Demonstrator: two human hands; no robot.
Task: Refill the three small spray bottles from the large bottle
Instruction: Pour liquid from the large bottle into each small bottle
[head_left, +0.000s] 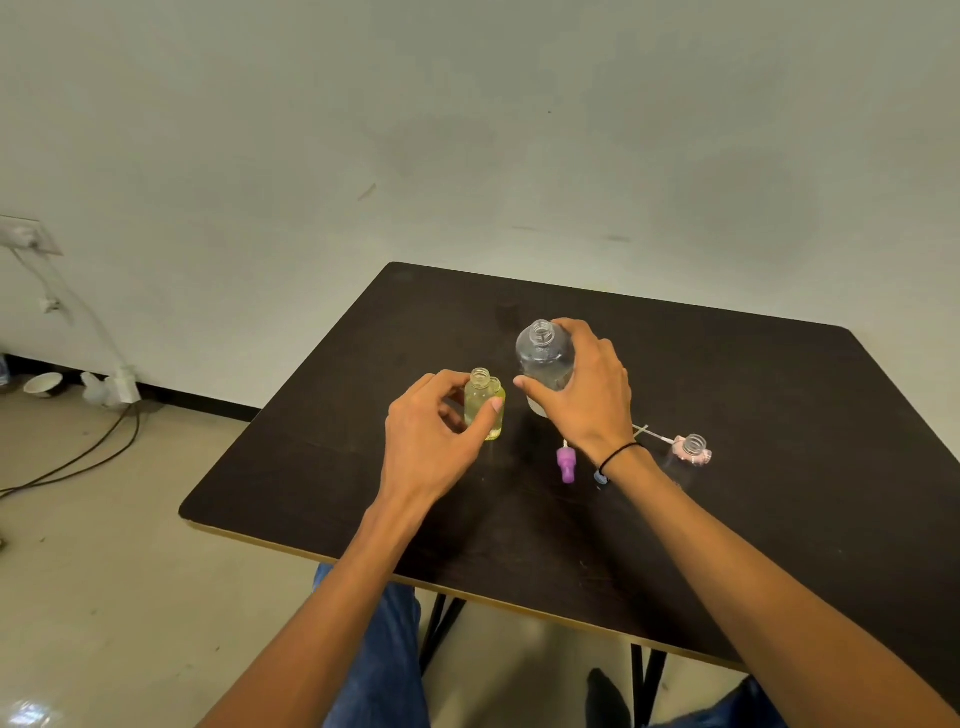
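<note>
My left hand (436, 431) curls its fingers (491, 410) round the small yellow bottle (480, 402), thumb on the near side. The bottle stands upright on the table (779, 415), neck open and cap off. I hold it to steady it for filling, I judge. A second small open neck (496, 385) shows just behind it; I cannot tell more of that bottle.

Just right of that, my right hand (587, 389) wraps the large bottle (544, 358) from the right side, thumb in front and fingers round the back. The mouth is uncapped, pointing up and tipped slightly away, with clear liquid low inside. I cannot tell whether its base rests on the table or is just off it. I guess the grip is side-on so I can tilt the mouth left over the yellow neck.

Near my right wrist lie a purple spray head (566, 465) and a small blue piece (601, 477), half hidden. Further right a clear small bottle (685, 462) stands open beside a pink spray head (693, 454) lying with its dip tube (652, 435) out, parked away from the pouring spot. Nothing is pouring yet.
</note>
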